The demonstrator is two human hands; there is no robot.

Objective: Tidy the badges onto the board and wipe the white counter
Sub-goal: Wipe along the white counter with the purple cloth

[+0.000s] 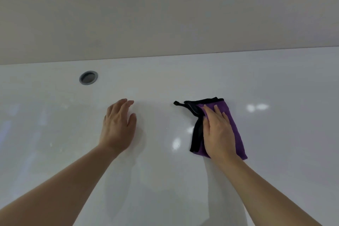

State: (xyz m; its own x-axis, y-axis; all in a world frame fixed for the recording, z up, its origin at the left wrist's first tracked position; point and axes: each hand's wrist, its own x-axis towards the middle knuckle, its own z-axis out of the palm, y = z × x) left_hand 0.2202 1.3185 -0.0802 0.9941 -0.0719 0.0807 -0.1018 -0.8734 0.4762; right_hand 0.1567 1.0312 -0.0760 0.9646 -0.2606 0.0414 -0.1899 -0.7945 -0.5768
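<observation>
Currently on the wipe step: right hand [218,132] lies flat, fingers straight, palm pressing a folded purple microfibre cloth with black edging [236,134] onto the glossy white worktop [165,180]. Not gripping it, just pressing down. A black hanging loop sticks out of the cloth's far-left corner. Left hand [118,126] is well left of the cloth, open, fingers relaxed, holding nothing; it sits at or just above the surface, can't tell if it bears weight. A round grey cable grommet [88,77] is set in the worktop, further left of the cloth and nearer the plain beige wall [165,14] behind. No badges or board in view, so I can't say where they are or whether that half of the task is done; judging by the cloth being in play, probably is. Surface around the cloth shows ceiling-light glare and a few tiny specks to its left, hard to tell if dirt or reflection. Next move, my read: keep palm pressure even and sweep the cloth sideways in overlapping passes, likely toward the left hand's side, lifting that hand clear first. Watch the loose loop and the folded black edge, which could roll under and leave streaks.
</observation>
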